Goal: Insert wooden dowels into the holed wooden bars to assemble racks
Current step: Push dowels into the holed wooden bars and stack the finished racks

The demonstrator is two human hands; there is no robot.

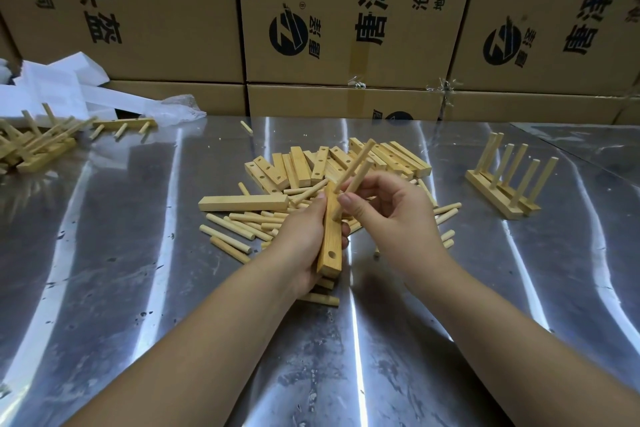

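My left hand (300, 243) grips a holed wooden bar (331, 242) lengthwise above the steel table, one empty hole showing near its close end. My right hand (391, 211) pinches a dowel (355, 182) whose lower tip sits in the bar's middle hole. A second dowel (360, 156) stands tilted in the bar's far end. Under and behind my hands lie loose dowels (239, 224) and a heap of holed bars (311, 166). One plain bar (242, 203) lies crosswise at the left of the heap.
Two finished racks (509, 180) stand upright at the right on the steel table (138, 288). More finished racks (38, 142) are piled at the far left beside white foam and plastic (69, 87). Cardboard boxes (346, 10) wall off the back.
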